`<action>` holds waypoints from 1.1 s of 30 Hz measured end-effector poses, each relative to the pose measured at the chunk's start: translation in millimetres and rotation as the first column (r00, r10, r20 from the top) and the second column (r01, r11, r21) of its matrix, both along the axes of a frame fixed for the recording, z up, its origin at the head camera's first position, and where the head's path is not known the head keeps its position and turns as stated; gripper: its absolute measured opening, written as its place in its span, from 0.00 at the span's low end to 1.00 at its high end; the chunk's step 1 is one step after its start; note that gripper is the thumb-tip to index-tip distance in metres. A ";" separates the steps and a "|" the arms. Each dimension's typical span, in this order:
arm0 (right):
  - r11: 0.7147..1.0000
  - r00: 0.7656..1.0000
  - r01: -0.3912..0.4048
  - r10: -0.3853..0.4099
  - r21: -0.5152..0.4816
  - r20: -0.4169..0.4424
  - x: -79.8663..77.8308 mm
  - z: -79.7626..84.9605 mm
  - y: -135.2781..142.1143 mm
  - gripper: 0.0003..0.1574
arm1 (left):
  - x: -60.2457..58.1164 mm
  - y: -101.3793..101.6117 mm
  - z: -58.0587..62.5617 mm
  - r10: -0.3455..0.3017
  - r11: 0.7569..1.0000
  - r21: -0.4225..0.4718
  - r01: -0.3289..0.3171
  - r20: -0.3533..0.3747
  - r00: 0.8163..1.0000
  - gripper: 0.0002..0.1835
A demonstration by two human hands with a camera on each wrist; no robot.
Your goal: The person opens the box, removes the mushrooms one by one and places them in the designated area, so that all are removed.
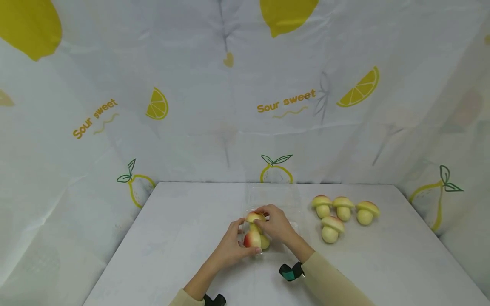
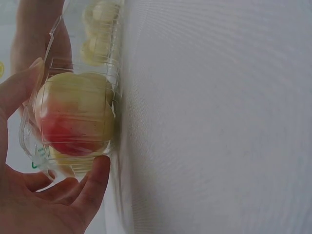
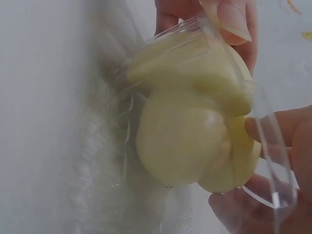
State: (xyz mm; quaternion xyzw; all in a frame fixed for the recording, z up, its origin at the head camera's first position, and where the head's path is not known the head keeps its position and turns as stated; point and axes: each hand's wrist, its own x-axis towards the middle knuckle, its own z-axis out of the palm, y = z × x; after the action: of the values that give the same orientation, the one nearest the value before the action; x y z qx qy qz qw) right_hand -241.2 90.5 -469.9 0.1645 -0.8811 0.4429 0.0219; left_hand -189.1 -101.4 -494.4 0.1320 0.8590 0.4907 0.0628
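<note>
A clear plastic box [image 1: 273, 196] lies at the middle of the table with its lid tilted back. Inside it, at the left side, are pale yellow mushroom-shaped pieces with a red blush, one nearer piece [image 1: 252, 239] and one farther piece [image 1: 253, 217]. My left hand [image 1: 231, 247] holds the left side of the box, thumb and fingers spread along its wall, as the left wrist view shows too. My right hand [image 1: 279, 225] reaches over the box and pinches the farther mushroom-shaped piece. The box wall blurs part of the pieces in the right wrist view.
Several more mushroom-shaped pieces [image 1: 332, 229] stand on the white table [image 1: 172, 221] to the right of the box. A white cloth [image 1: 206, 148] printed with lemons hangs behind the table and at its sides.
</note>
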 end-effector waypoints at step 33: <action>0.998 0.992 0.060 -0.064 -0.037 -0.108 5.3 17.5 32.8 0.19 | 1.1 -0.5 -0.7 0.001 1.000 -0.011 -0.001 -0.002 1.000 0.57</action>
State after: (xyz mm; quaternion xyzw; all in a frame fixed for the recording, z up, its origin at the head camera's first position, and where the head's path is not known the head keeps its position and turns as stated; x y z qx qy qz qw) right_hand -236.0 123.4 -452.5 0.1607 -0.8757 0.4470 0.0863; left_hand -188.0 -101.9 -495.0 0.1319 0.8618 0.4858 0.0626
